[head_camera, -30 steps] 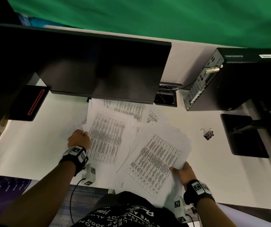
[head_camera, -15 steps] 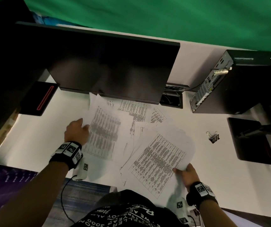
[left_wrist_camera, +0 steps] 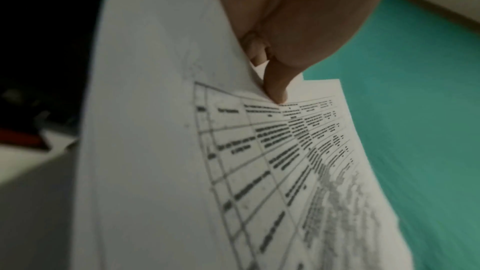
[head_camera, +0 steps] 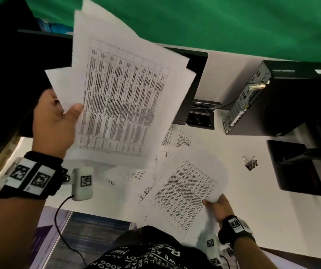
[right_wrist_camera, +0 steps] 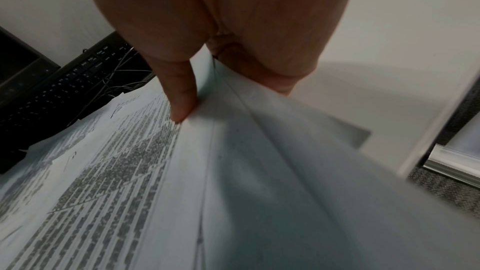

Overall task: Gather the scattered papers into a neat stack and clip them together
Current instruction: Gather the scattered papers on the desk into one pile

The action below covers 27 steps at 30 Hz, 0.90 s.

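Left hand (head_camera: pixel 52 123) pinches lifted sheets (head_camera: pixel 120 98) | right hand (head_camera: pixel 218 207) pinches desk papers (head_camera: pixel 183 197) | binder clip (head_camera: pixel 250 163) unused, stacking unfinished

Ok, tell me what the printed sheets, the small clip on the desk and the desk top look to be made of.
White printed sheets: thin matt paper, bending and fanning in the left hand.
Small black binder clip: likely dark painted metal body with shiny wire handles; too small to be sure.
White desk top: smooth, faintly glossy, probably laminate; only the surface shows.
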Motion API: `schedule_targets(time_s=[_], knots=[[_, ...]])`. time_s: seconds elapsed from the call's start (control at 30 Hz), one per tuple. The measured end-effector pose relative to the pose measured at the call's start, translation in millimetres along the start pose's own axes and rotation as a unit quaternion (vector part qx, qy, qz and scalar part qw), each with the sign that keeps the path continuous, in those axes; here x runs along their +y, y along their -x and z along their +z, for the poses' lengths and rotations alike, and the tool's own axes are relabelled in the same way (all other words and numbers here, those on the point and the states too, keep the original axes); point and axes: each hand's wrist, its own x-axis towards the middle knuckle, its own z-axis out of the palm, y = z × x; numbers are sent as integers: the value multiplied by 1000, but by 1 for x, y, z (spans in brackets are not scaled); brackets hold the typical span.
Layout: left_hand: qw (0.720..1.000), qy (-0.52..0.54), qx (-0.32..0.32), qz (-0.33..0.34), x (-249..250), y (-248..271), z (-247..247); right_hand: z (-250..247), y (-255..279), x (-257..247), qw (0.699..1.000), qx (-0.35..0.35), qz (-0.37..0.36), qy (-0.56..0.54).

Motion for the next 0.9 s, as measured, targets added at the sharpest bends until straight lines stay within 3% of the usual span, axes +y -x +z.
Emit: schedule_targets(time_s=[0.07, 0.2, 0.33, 0.47, 0.7, 0.8, 0.9], knots=[[996, 48, -32, -68, -20, 7, 14, -1, 1, -1, 1000, -2, -2, 0], [979, -15, -106, -176, -74, 48, 59, 0, 1, 0, 999, 0, 15, -52], [927, -88, -184, -314, -125, 95, 102, 3, 7, -6, 993, 5, 18, -116], [904, -178, -246, -300, -148, 127, 132, 1, 15, -12, 994, -4, -12, -107], [889, -153, -320, -289, -158, 136, 141, 0, 16, -14, 998, -25, -43, -38], [900, -167, -292, -277, -157, 128, 135, 0, 8, -8, 999, -23, -26, -9], [917, -181, -230, -271, -151, 108, 122, 1, -28, 29, 999, -32, -22, 5]])
